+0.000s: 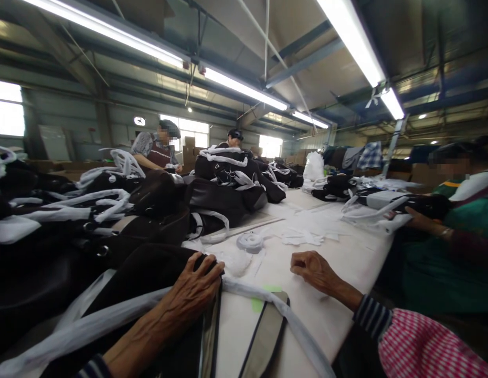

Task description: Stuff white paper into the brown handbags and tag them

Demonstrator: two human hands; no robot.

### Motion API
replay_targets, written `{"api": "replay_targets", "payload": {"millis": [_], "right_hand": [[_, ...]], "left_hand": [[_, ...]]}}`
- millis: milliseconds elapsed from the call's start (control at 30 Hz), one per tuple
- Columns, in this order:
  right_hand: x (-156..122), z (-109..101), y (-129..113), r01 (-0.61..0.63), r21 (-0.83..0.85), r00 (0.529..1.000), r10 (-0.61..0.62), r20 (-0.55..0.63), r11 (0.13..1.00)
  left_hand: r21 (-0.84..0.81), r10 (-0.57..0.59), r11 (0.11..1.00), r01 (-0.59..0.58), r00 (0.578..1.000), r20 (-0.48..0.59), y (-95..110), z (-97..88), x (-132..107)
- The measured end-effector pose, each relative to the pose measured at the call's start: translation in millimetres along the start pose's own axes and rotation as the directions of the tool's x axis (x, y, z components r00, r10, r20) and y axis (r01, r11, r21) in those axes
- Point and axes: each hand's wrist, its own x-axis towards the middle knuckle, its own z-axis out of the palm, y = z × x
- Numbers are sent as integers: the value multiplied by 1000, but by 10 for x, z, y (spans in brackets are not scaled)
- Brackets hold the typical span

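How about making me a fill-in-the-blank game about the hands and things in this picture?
1. One bare hand rests on the large black fabric bag: the person's ____ hand.
2. The other bare hand has curled fingers, and the checked cloth sleeve on that arm is pink and ____.
3. The small flat patch beside the dark-edged beige panel is coloured ____.

Missing words: left; white; green.

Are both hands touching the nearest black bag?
No, only the left hand rests on that black bag, while the right hand is apart from it, over the white table.
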Motion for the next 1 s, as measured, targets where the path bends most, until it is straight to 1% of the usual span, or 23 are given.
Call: {"api": "replay_targets", "payload": {"millis": [100, 167, 233, 267, 300, 333, 367, 400, 433, 467, 500, 533, 567, 600, 633, 667, 733, 800, 833, 900, 933, 1000], "right_hand": [[54, 148, -177, -3, 100, 999, 0, 35, 995], [112, 239, -304, 52, 157, 997, -60, 46, 986], [157, 268, -359, 104, 227, 990, -122, 64, 968], [165, 248, -338, 109, 271, 989, -133, 70, 956], [161, 205, -280, 94, 315, 991, -118, 57, 944], [143, 144, -187, 61, 354, 997, -75, 26, 933], [112, 70, -65, 16, 388, 1000, -5, -30, 921], [68, -7, 73, -32, 413, 990, 85, -110, 910], [15, -79, 213, -92, 425, 967, 182, -177, 901], [-47, -135, 343, -146, 437, 934, 269, -235, 888], [-114, -170, 451, -199, 448, 922, 321, -216, 872], [-182, -180, 530, -241, 454, 922, 348, -167, 858], [-245, -167, 578, -263, 461, 930, 350, -112, 847], [-298, -134, 597, -267, 468, 942, 331, -58, 843], [-336, -92, 591, -253, 474, 953, 302, -29, 843], [-357, -50, 566, -226, 478, 961, 273, -30, 849], [-347, 3, 487, -166, 477, 971, 229, -77, 863], [-284, -12, 381, -154, 479, 966, 235, -112, 864], [-242, -44, 315, -161, 494, 961, 249, -118, 854], [-156, -140, 138, -159, 559, 958, 265, -113, 814], [-120, -195, 23, -136, 600, 961, 252, -113, 789], [-78, -296, -247, -51, 676, 978, 174, -116, 735]], "left_hand": [[1, 4, 1000, -4, 1000, -15, -2, 17, 9], [-2, 8, 1000, -8, 1000, -21, -4, 24, 6], [-9, 12, 1000, -12, 1000, -21, -6, 28, -3], [-13, 10, 1000, -11, 1000, -22, -7, 30, -7], [-16, 10, 1000, -10, 1000, -23, -8, 31, -11], [-20, 11, 1000, -12, 1000, -25, -9, 33, -13], [-23, 14, 1000, -15, 1000, -27, -11, 35, -14], [-25, 17, 1000, -18, 999, -28, -14, 38, -14], [-26, 17, 1000, -18, 999, -27, -18, 41, -14], [-27, 19, 999, -20, 1000, -25, -21, 46, -13], [-29, 19, 999, -20, 999, -26, -24, 50, -12], [-32, 17, 999, -18, 1000, -26, -26, 52, -12], [-35, 14, 999, -15, 999, -28, -25, 53, -12], [-40, 10, 999, -11, 1000, -29, -22, 49, -12], [-48, 8, 999, -9, 999, -31, -17, 42, -13], [-58, -1, 998, 0, 1000, -30, -10, 32, -15], [-81, -37, 996, 36, 999, -8, 10, 9, -23], [-103, -57, 993, 57, 998, 3, 31, -2, -33], [-113, -46, 993, 46, 999, 7, 38, 1, -35], [-144, 12, 990, -8, 1000, 27, 37, 14, -13], [-173, 39, 984, -30, 998, 47, 28, 17, 19], [-249, 69, 968, -31, 987, 143, -11, -1, 131]]}}
